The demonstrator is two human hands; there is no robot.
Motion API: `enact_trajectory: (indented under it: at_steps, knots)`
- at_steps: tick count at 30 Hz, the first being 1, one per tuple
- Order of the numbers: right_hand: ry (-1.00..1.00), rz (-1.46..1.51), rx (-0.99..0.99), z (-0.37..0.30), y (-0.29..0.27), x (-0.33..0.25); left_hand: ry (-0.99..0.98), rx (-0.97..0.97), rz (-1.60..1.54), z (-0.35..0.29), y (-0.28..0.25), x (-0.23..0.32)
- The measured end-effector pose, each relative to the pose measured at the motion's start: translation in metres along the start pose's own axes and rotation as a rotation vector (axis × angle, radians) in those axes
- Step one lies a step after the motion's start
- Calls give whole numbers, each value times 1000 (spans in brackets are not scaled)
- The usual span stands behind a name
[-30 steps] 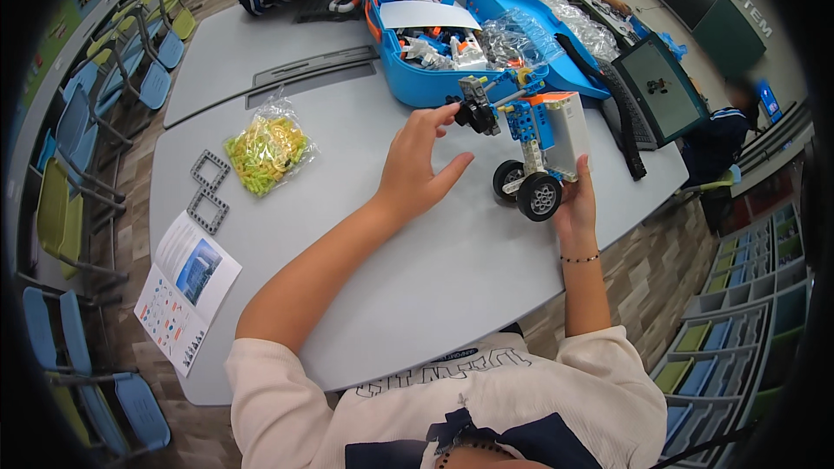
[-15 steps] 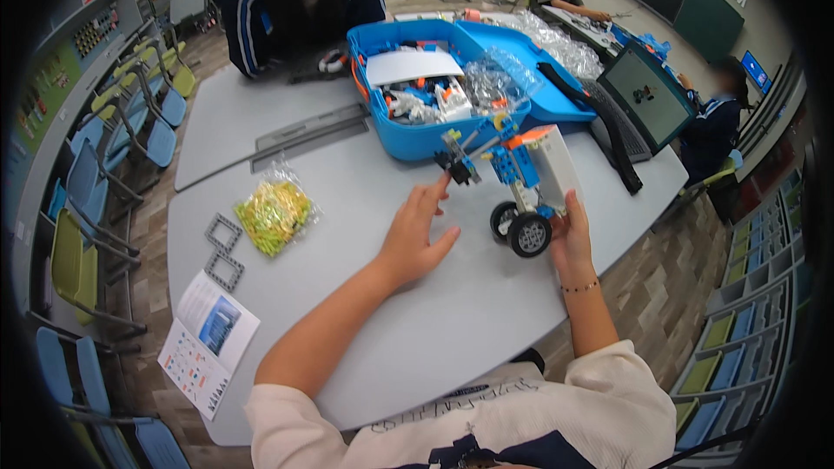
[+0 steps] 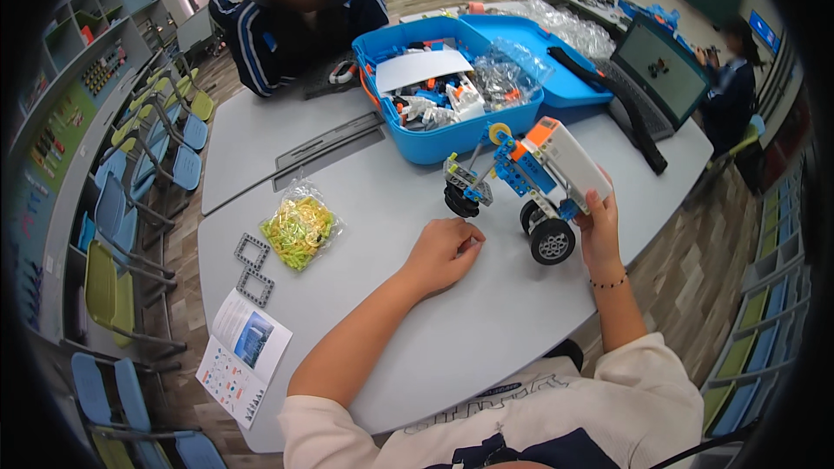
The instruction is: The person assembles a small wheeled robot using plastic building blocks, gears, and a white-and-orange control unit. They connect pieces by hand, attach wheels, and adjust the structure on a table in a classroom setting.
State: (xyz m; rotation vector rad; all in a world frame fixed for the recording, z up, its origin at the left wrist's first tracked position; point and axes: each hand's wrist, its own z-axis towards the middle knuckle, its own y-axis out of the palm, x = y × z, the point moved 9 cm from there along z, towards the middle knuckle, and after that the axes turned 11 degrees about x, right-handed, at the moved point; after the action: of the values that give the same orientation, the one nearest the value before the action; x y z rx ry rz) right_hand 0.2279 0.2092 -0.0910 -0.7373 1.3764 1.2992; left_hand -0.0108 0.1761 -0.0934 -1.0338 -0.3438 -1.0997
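Observation:
My right hand (image 3: 599,230) is closed around the rear of a wheeled building-block model (image 3: 537,175), raised over the table. This model has a white box (image 3: 569,161) with an orange end, blue beams, black wheels (image 3: 552,241) and a grey frame with black round parts (image 3: 462,198) at its front. Just below that front end rests my left hand (image 3: 443,254), its fingers curled in and nothing visible inside. Left of it lie a clear bag of yellow-green pieces (image 3: 300,230), two grey square frames (image 3: 254,252) and an open instruction booklet (image 3: 243,349).
A blue bin (image 3: 426,146) of parts and plastic bags stands at the back, its lid (image 3: 565,87) beside it. An open laptop (image 3: 656,74) and a black strap (image 3: 638,135) are at right. Across the table (image 3: 382,343), a person (image 3: 304,26) leans over.
My left hand has drawn back from the model's front, and its fingers have curled in. The model in my right hand has tilted. The whole view has shifted slightly.

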Motion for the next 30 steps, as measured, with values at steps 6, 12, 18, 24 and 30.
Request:
enact_trajectory:
  at_steps: [6, 12, 18, 24, 30]
  knots:
    - [-68, -17, -14, -3, 4, -10, -200, -61, -12, -3, 3, -9]
    - [-115, -61, -62, -5, 9, -17, -279, -95, -41, -4, 5, -13]
    - [-146, -49, -52, -5, 10, -21, -146, 19, -117, 0, -3, -3]
    - [-135, -49, -50, -4, 8, -21, -128, 1, -70, -1, 0, -4]
    - [-148, -83, -34, -1, 7, -20, -229, 64, -145, -4, -1, -15]
